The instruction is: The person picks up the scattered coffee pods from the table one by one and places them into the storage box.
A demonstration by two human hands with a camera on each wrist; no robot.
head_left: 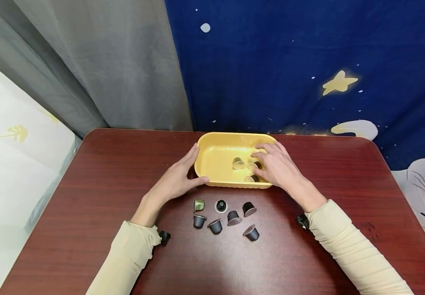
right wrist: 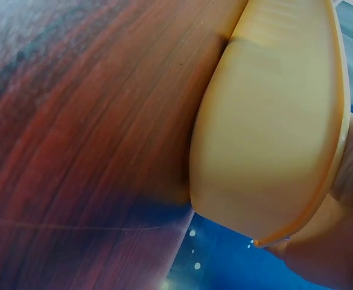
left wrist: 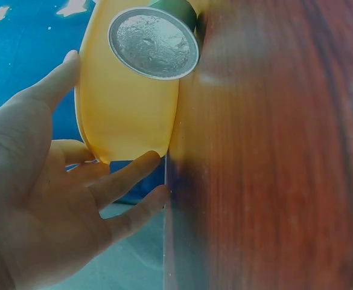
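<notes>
A yellow plastic bin point(head_left: 216, 139) stands on the table. My left hand point(head_left: 177, 178) rests against its left end, thumb on the near rim and fingers spread along the side. In the left wrist view, those fingers point(left wrist: 128, 181) are nearly straight against the bin. My right hand point(head_left: 280, 166) reaches over the right end, with fingers spread apart around coffee capsules inside. One coffee capsule point(head_left: 238, 163) lies left of the fingertips; another capsule point(head_left: 253, 166) sits between thumb and index finger, and a third point(head_left: 251, 178) is by the near wall. The right wrist view hides the fingertips behind the bin.
Several coffee capsules lie on the table before the bin, among them a green capsule point(head_left: 198, 205), an upside-down black one point(head_left: 221, 206) and a dark one point(head_left: 251, 232) nearest me. Curtains point(head_left: 234, 73) hang behind the table's point(head_left: 123, 164) far edge.
</notes>
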